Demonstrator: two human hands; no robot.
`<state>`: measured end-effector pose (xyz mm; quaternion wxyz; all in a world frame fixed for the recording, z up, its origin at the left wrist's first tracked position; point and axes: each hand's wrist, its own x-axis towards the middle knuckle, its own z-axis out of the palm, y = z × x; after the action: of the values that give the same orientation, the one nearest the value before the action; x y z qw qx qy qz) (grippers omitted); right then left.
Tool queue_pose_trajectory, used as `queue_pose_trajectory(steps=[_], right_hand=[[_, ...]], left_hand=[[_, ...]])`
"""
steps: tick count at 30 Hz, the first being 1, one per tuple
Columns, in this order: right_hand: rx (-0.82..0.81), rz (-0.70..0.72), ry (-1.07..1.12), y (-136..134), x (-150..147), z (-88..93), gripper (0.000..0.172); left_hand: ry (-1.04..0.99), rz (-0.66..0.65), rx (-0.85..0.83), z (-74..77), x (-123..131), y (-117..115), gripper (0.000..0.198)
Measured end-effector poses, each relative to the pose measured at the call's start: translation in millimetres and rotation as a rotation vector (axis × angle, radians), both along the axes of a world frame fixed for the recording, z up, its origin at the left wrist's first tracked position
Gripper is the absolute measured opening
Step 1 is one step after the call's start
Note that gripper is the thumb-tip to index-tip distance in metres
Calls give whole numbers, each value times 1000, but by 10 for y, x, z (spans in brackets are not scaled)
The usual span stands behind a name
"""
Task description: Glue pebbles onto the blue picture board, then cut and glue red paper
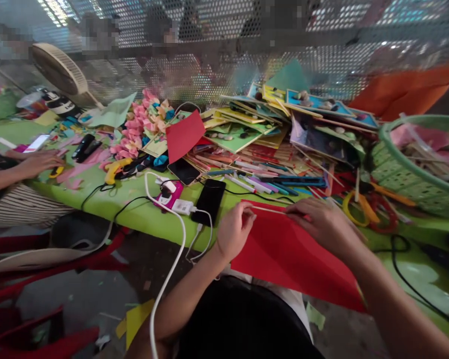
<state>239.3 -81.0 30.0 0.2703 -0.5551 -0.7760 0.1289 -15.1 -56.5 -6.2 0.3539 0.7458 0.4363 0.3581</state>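
Observation:
A sheet of red paper (284, 249) lies over the table's near edge and hangs down towards my lap. Along its far edge runs a thin, pale stick (267, 209), spanning the gap between my hands. The fingers of my left hand (235, 230) are pinched together at the stick's left end, by the paper's corner. My right hand (318, 219) has its fingertips closed on the stick's right part, against the paper. Just left of my left hand is a black phone (209, 199). Scissors with yellow and orange handles (359, 209) rest beyond my right hand.
A pink power strip (169, 194) carries a white cable (181, 239) crossing my left forearm. Pens (247, 182) and stacked cards (239, 134) fill the table behind. A green basket (415, 164) stands right. Another person's hand (41, 163) rests at left.

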Motion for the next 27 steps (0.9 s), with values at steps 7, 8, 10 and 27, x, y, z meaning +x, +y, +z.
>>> queue_pose_trajectory(steps=[7, 8, 10, 27], right_hand=[[34, -2, -74, 232, -78, -209, 20], [41, 7, -92, 262, -99, -252, 21], [50, 29, -123, 305, -121, -330, 22], [116, 67, -208, 330, -140, -385, 26]], left_hand=[[399, -114, 269, -71, -106, -147, 25], [417, -111, 276, -72, -107, -143, 26], [445, -111, 293, -68, -106, -128, 27], [719, -105, 348, 2, -29, -21, 47]])
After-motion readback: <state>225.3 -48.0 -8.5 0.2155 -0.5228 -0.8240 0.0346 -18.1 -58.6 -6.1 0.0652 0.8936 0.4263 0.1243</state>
